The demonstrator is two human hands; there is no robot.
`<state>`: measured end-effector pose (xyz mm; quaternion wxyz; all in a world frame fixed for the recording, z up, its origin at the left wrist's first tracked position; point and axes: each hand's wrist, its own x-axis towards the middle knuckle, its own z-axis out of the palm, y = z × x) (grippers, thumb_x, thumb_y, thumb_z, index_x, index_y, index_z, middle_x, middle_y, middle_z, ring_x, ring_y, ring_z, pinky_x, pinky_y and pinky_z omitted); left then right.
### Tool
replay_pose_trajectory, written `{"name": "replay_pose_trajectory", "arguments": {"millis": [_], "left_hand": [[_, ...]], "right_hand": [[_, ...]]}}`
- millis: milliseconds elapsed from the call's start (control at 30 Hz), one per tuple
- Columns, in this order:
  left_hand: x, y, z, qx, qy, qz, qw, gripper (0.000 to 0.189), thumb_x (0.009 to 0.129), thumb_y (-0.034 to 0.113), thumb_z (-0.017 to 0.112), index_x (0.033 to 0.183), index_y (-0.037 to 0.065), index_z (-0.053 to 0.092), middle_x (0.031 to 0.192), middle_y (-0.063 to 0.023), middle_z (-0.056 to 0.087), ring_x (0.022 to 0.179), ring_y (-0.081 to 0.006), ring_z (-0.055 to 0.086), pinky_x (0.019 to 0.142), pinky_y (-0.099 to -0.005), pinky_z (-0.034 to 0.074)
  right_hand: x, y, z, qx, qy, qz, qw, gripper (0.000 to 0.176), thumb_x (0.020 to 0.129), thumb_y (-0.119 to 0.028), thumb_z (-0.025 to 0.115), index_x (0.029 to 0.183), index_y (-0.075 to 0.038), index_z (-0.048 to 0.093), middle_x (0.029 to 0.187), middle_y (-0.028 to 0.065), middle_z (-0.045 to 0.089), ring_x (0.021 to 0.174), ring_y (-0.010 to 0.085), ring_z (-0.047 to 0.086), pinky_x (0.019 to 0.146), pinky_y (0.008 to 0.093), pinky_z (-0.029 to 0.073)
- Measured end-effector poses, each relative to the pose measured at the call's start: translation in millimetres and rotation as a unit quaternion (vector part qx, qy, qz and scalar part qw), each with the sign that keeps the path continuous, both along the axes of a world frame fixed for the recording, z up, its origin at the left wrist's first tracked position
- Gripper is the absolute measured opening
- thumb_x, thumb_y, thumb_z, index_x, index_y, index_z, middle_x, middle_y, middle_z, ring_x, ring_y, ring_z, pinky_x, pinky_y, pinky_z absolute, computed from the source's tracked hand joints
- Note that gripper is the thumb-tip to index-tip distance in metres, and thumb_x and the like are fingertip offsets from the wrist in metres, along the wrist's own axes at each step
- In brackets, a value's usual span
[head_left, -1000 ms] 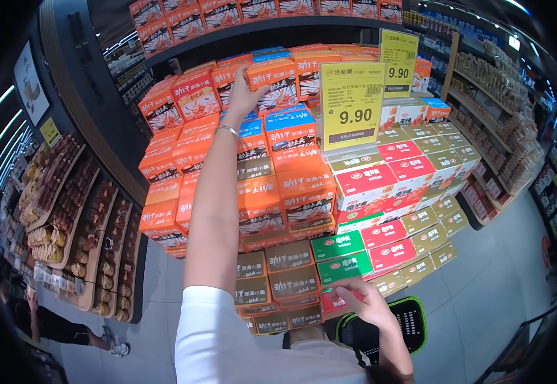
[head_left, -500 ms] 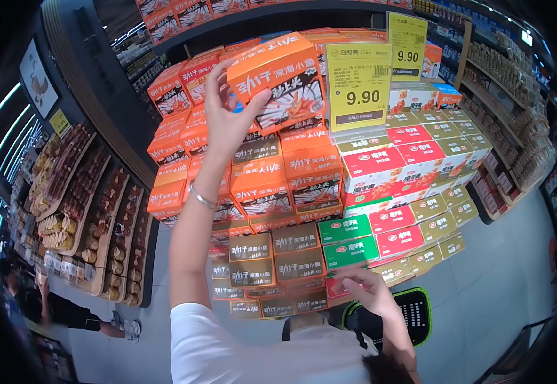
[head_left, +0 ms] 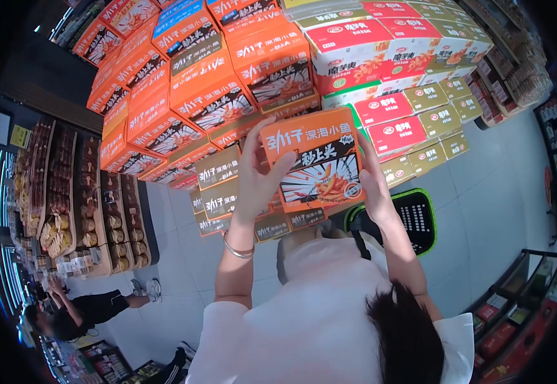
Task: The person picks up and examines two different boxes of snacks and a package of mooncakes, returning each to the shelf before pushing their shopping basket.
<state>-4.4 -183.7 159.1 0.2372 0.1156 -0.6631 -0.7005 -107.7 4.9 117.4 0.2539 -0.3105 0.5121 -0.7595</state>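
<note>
Left hand [head_left: 256, 187] and right hand [head_left: 378, 195], fingers [head_left: 283, 168] spread, clasp the orange-and-black rectangular cardboard box [head_left: 320, 161] by the brown-and-orange carton stack's [head_left: 217, 200] near edge, probably light, stiff yet crushable, best held by opposite sides

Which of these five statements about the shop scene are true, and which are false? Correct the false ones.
1. The left hand and right hand both hold one orange box. True.
2. The silver bracelet is on the right wrist. False: it is on the left wrist.
3. A basket with a green rim is in view. True.
4. The held box's food picture faces away from the camera. False: it faces the camera.
5. Red boxes are stacked among the display. True.
</note>
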Motion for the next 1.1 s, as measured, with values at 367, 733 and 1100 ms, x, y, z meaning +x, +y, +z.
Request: {"name": "replay_pose_trajectory", "arguments": {"millis": [367, 733, 1100], "left_hand": [[-1, -29, -65, 0.12, -0.036, -0.032, 0.992, 0.057, 0.102, 0.04, 0.036, 0.143, 0.0, 0.039, 0.128, -0.0106, 0.057, 0.11, -0.0142, 0.06, 0.085, -0.0263, 0.053], [-2, -28, -72, 0.12, -0.034, -0.024, 0.992, 0.049, 0.104, 0.034, 0.035, 0.134, -0.003, 0.047, 0.121, -0.0132, 0.06, 0.108, -0.0162, 0.061, 0.091, -0.0299, 0.053], [-3, -28, -75, 0.085, -0.034, -0.029, 0.995, 0.045, 0.105, 0.028, 0.033, 0.132, -0.004, 0.048, 0.125, -0.014, 0.058, 0.11, -0.0172, 0.06, 0.089, -0.0283, 0.053]], "right_hand": [[20, -5, -35, 0.033, -0.112, -0.023, 0.993, 0.065, 0.098, -0.036, 0.041, 0.15, -0.003, 0.023, 0.136, 0.0189, 0.044, 0.128, 0.0233, 0.04, 0.11, 0.0362, 0.026], [22, -7, -42, 0.027, -0.128, -0.024, 0.991, 0.067, 0.098, -0.037, 0.041, 0.15, -0.001, 0.021, 0.148, 0.0165, 0.033, 0.138, 0.0232, 0.029, 0.114, 0.0369, 0.02], [25, -3, -51, 0.065, -0.142, -0.026, 0.987, 0.072, 0.097, -0.046, 0.04, 0.15, -0.001, 0.023, 0.151, 0.0144, 0.03, 0.14, 0.0233, 0.026, 0.115, 0.0372, 0.018]]}}
